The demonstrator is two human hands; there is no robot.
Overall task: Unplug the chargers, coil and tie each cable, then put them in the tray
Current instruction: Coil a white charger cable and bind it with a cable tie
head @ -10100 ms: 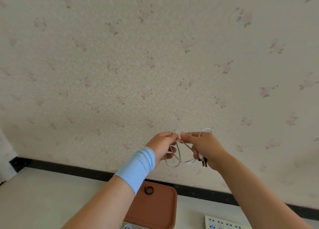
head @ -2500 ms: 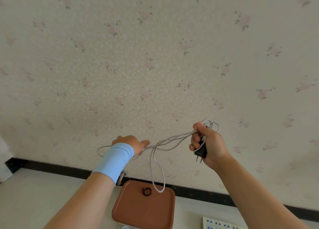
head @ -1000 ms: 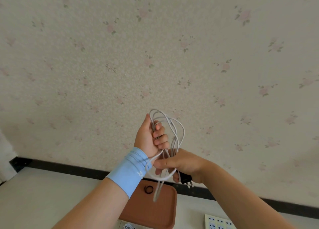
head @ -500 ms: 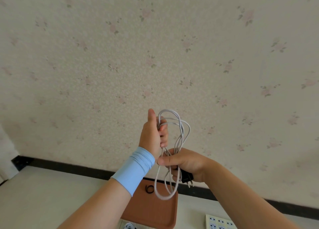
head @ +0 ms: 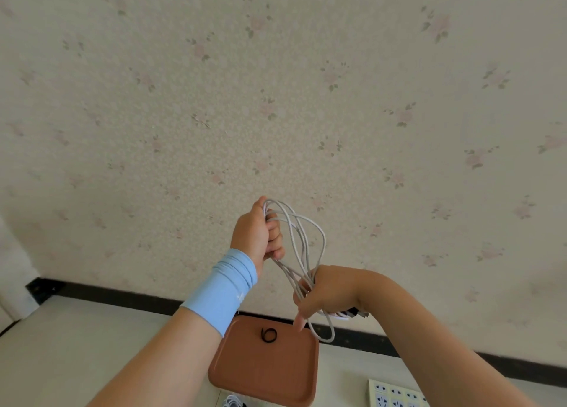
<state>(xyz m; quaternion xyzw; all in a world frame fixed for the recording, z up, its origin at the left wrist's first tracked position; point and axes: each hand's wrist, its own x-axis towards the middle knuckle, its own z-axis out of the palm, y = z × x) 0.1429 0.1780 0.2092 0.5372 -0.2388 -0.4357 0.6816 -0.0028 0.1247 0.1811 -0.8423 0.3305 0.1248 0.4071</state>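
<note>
Pale tabletop (head: 76,354) fills the bottom of the view, and closest to the camera there's a corner of a white power strip (head: 395,396) poking in at the lower right, plus a bit of another white cord (head: 231,402) right at the bottom edge, just beside the near rim of the tray. That terracotta tray (head: 267,373) sits flat on the table with one small black tie (head: 269,335) lying in its far part — otherwise it holds nothing I can see. Above it both arms come up from the bottom. The right hand (head: 325,293) is lower, fingers curled closed around the bottom of the white cable (head: 302,244), index finger pointing down toward the tray, and the dark charger plug (head: 352,313) sticks out sideways from under the palm. One loose loop of cable hangs below that hand, over the tray's far right corner. The left hand (head: 257,232), with a light blue wristband (head: 222,287) below it, is higher and clamped in a fist on the top of the same bundle — so the coil is stretched in long loops between the two hands, up in the air, well above the tray. Behind it all runs a dark baseboard strip (head: 122,296) along the table's far edge, then floral wallpaper (head: 276,84) filling the rest.
</note>
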